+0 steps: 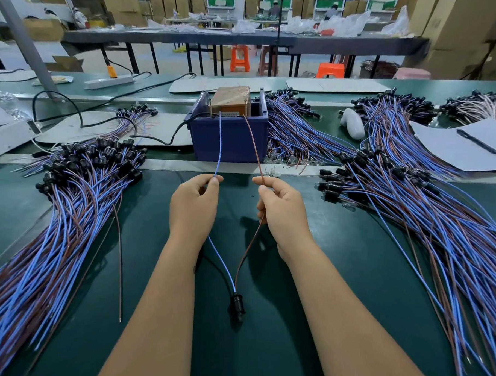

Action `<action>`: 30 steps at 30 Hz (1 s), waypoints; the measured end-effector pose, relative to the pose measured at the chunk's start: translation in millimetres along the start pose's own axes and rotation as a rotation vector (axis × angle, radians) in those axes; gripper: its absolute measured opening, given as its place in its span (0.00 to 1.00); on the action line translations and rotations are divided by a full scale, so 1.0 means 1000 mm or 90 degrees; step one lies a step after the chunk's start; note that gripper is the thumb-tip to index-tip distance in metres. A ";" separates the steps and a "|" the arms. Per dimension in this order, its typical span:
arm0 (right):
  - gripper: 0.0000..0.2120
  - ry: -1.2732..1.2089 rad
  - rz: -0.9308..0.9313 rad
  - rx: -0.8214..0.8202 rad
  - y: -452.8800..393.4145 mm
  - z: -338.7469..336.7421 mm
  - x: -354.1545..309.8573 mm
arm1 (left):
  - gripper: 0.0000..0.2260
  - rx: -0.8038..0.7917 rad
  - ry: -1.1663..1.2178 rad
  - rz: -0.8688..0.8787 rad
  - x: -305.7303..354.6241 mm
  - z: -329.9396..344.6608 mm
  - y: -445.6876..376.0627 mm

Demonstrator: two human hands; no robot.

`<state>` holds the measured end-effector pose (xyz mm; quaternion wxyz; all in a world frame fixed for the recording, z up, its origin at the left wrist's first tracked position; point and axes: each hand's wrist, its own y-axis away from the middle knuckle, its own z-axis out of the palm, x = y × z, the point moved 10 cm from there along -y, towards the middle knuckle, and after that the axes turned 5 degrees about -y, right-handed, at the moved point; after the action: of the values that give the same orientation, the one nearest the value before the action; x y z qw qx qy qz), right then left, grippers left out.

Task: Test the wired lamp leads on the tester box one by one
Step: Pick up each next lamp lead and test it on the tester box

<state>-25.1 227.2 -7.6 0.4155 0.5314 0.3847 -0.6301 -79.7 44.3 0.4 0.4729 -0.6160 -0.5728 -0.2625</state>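
Centrally, hands (236, 202) pinching leads (218, 143) before tester box (230, 140)

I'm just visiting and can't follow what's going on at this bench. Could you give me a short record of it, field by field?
Left hand: left hand pinches the blue wire
Right hand: right hand pinches the brown wire
Wire ends: both run up to the top of the tester box
Tester housing: blue bin
Lamp socket: black socket lies on the green mat, between the forearms
Left pile: wired leads
Right pile: more leads
Paperwork: pen on a sheet, far right
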 end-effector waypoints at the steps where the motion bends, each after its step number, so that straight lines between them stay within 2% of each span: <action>1: 0.11 -0.001 0.001 0.000 0.000 0.000 0.000 | 0.09 0.003 -0.001 -0.002 0.000 -0.001 0.000; 19: 0.11 -0.001 0.008 -0.004 -0.001 -0.001 0.003 | 0.12 0.079 0.043 -0.029 -0.005 -0.020 -0.002; 30: 0.11 -0.007 0.005 -0.003 -0.002 0.000 0.004 | 0.12 0.121 0.081 -0.087 -0.018 -0.032 -0.003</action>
<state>-26.9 227.6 -11.3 0.4214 0.5286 0.3816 -0.6304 -79.1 7.5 -1.3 0.5454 -0.5100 -0.6048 -0.2770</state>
